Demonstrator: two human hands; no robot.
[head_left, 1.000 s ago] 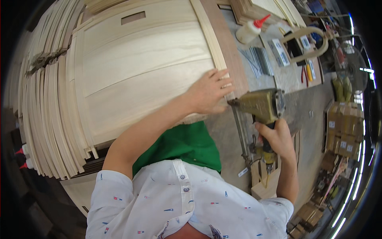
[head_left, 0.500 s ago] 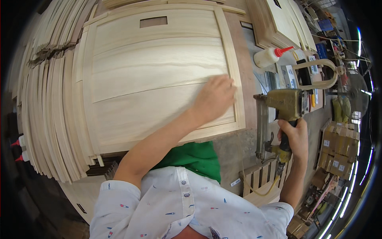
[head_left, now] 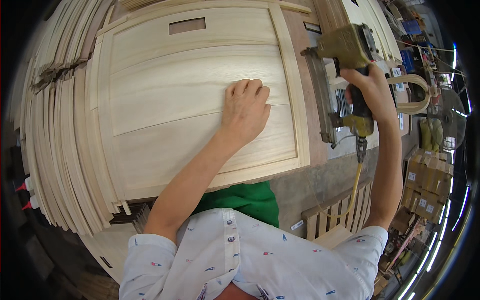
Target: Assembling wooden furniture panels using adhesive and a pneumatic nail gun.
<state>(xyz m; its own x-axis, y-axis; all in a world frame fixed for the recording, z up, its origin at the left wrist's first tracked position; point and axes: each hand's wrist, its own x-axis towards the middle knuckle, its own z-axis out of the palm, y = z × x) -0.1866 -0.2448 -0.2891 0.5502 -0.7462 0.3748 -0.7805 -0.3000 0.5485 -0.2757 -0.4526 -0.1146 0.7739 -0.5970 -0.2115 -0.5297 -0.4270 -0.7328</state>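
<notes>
A pale wooden panel (head_left: pixel 195 65) with a frame of strips and a small rectangular slot (head_left: pixel 187 26) lies flat before me. My left hand (head_left: pixel 246 110) rests over its middle right part, fingers curled under; what they hold, if anything, is hidden. Past the panel's right edge, my right hand (head_left: pixel 374 92) grips the handle of a pneumatic nail gun (head_left: pixel 345 47), held raised, its nose toward the panel's right frame strip (head_left: pixel 290 85) but apart from it. A yellow air hose (head_left: pixel 355 192) hangs from the gun's handle.
Stacks of thin wooden strips (head_left: pixel 60 150) stand close along the left. A looped wooden piece (head_left: pixel 417 94) lies right of the gun. Below right is a slatted wooden pallet (head_left: pixel 340 215); farther right are cardboard boxes (head_left: pixel 427 180) and a fan (head_left: pixel 447 120).
My left hand has moved left, off the right frame strip toward the panel's middle. The nail gun has risen away from me in my right hand and now covers the red-tipped glue bottle.
</notes>
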